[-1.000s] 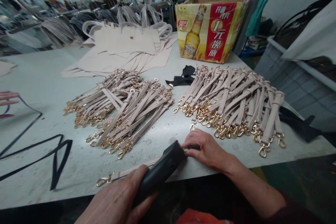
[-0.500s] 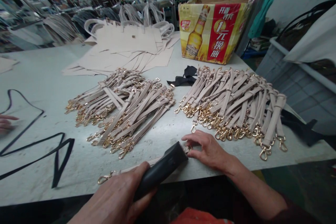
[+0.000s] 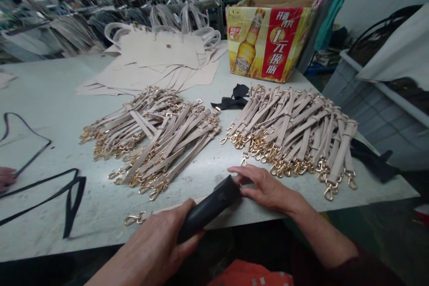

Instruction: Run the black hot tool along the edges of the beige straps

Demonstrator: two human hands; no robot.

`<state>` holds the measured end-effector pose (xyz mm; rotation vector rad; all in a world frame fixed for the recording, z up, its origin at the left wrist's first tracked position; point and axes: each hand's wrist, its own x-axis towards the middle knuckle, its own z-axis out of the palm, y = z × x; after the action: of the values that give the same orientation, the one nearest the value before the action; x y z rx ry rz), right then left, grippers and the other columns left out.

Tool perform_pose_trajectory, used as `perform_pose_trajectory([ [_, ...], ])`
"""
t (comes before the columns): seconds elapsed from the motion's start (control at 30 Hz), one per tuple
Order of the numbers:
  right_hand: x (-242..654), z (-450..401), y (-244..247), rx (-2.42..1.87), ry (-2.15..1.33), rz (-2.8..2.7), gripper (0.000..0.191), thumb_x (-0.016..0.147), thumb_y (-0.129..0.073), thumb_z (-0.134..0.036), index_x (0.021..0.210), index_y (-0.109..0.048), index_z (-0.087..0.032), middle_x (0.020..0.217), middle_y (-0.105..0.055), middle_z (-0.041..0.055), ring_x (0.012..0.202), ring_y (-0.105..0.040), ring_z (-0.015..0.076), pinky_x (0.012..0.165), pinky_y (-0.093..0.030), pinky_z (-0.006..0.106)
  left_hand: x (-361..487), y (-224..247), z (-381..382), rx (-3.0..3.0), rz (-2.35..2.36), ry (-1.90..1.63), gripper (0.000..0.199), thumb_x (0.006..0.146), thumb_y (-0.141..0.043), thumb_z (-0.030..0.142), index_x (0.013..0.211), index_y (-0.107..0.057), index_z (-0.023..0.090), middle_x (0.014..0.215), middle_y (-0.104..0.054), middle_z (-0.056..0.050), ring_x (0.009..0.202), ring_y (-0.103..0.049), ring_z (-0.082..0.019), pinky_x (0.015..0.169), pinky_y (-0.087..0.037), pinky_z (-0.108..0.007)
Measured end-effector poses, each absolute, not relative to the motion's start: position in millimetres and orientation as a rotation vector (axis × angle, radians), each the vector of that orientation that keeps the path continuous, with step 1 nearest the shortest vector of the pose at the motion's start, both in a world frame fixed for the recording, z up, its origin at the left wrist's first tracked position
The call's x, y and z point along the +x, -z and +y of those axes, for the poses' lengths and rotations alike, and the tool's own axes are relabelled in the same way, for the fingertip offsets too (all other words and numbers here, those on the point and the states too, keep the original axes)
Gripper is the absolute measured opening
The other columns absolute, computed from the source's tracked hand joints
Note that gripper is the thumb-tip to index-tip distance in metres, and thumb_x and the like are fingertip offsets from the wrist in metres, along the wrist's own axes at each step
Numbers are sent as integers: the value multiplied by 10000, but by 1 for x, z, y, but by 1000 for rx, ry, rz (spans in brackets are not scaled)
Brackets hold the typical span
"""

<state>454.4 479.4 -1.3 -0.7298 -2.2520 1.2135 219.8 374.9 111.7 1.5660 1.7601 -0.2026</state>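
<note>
My left hand is closed around a black hand tool, whose exact kind I cannot make out. Under the tool lies a beige strap with a gold snap hook at its left end. My right hand has its thumb and fingers bent in at the strap's other end, beside the tool's tip. That end is mostly hidden behind the tool. Beyond my hands lie two heaps of similar straps with gold hooks, a left heap and a right heap.
A beer carton stands at the back right, near a grey crate. Beige panels are piled at the back. Black ribbon trails across the left side, with another person's hand at the edge. Black cloth scraps lie between the heaps.
The tool's tip has moved slightly up against my right fingertips, covering the strap end that showed there before. The other person's hand has shifted lower at the left edge.
</note>
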Motion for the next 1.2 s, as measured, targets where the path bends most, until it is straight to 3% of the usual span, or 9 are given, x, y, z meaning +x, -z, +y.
perform_pose_trajectory([
  [0.4, 455, 481, 2, -735, -1191, -2242, 642, 775, -656, 16, 1365, -556, -217, 1050, -705, 58, 977, -629, 186, 900, -488, 338, 224, -112, 378, 1591, 1780, 314, 203, 851, -492, 414, 937, -617, 279, 887, -736, 6, 861, -699, -226, 706, -445, -274],
  [0.67, 454, 481, 5, -728, -1219, -2230, 644, 753, -694, 3, 1342, -569, -223, 1008, -732, 40, 945, -654, 183, 894, -498, 342, 207, -109, 369, 1601, 1748, 259, 235, 861, -482, 438, 986, -621, 297, 911, -736, 24, 838, -694, -196, 730, -456, -261],
  [0.87, 455, 481, 4, -741, -1221, -2243, 600, 764, -695, -13, 1323, -589, -205, 1009, -730, 52, 956, -657, 189, 893, -502, 340, 220, -112, 374, 1608, 1787, 239, 197, 834, -519, 366, 974, -637, 294, 919, -745, 6, 880, -704, -221, 739, -456, -275],
  [1.07, 455, 480, 0, -790, -1159, -2268, 643, 759, -655, 15, 1355, -566, -210, 1129, -703, 74, 1016, -647, 196, 922, -495, 343, 224, -107, 374, 1646, 1810, 163, 155, 842, -529, 360, 935, -622, 278, 882, -739, -5, 856, -702, -228, 671, -429, -270],
  [1.2, 454, 480, 3, -767, -1171, -2250, 612, 764, -704, -23, 1334, -577, -206, 1019, -741, 50, 983, -658, 197, 924, -495, 354, 206, -106, 365, 1619, 1798, 143, 162, 859, -519, 377, 933, -632, 287, 847, -729, 31, 804, -692, -190, 697, -446, -258],
])
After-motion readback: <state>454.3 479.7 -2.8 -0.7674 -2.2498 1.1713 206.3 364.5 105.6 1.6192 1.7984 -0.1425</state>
